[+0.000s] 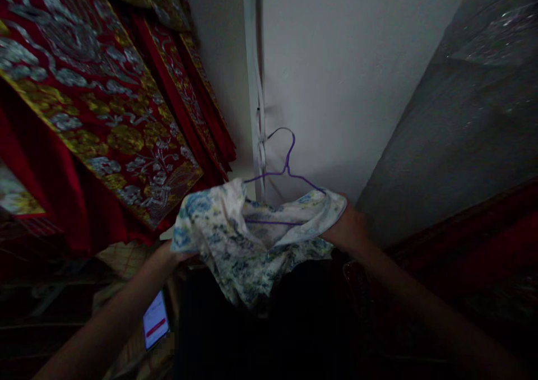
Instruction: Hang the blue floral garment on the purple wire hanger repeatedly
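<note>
A white blouse with a blue and yellow floral print (239, 245) is spread between my two hands, low in the middle of the head view. A thin purple hanger (287, 158) sits inside its neck opening, with the hook rising above the collar. At the left sleeve, my left hand (185, 255) holds the cloth from beneath, and the fabric covers most of its fingers. My right hand (348, 223) grips the blouse by its right shoulder edge, its fingertips hidden behind the cloth.
Red cloths with gold and silver embroidery (126, 139) hang at the left. White cables (259, 88) run down the pale wall (357, 43). A grey plastic-like sheet (458, 116) covers the right side. A lit phone (155, 321) lies low at the left.
</note>
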`<action>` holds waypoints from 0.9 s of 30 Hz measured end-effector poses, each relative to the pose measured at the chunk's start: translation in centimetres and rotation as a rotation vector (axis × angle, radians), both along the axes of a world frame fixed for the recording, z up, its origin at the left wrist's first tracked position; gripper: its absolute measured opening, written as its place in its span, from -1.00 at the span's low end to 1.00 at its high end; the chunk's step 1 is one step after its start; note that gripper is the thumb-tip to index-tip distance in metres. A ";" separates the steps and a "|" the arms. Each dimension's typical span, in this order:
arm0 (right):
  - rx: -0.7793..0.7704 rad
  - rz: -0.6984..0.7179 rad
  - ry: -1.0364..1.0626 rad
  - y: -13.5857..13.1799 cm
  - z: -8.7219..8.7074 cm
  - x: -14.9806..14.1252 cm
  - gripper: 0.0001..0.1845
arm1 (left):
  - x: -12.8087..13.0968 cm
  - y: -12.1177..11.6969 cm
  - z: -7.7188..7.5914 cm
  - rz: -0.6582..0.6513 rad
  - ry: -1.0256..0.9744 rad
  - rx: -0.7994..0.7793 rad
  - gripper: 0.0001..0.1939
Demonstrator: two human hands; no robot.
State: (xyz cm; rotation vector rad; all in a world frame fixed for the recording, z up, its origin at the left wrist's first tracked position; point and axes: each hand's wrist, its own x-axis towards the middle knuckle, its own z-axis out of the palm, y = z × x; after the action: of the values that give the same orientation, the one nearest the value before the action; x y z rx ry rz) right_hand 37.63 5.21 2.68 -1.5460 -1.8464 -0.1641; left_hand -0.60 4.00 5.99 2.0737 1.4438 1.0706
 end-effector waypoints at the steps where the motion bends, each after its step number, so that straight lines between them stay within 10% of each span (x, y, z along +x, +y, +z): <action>1: -0.003 -0.046 -0.019 0.1 1.3 0.5 -0.21 | -0.9 -0.1 -0.4 -0.052 -0.111 -0.128 -0.24; 6: 0.069 -0.108 -0.021 1.7 8.3 -0.3 -0.20 | -1.7 0.2 -3.5 -0.244 -0.902 -0.602 -0.24; 12: 0.235 0.030 -0.079 2.6 10.9 -2.8 -0.21 | 2.0 -2.4 -5.8 -0.049 -0.758 -0.475 -0.38; 21: 0.363 0.336 0.350 -0.7 4.1 -3.1 -0.37 | 8.6 -10.3 -11.5 0.270 -1.035 -0.472 -0.25; 27: -0.300 0.405 1.017 -8.7 -4.9 -12.0 -0.71 | 10.3 -11.5 -11.4 0.321 -1.098 -0.468 -0.33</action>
State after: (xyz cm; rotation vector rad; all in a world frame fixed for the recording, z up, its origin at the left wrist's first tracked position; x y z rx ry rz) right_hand 25.62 -3.52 -2.26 -1.0529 -1.3018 0.9488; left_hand 9.72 -7.50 -5.37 0.6819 1.2271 1.4545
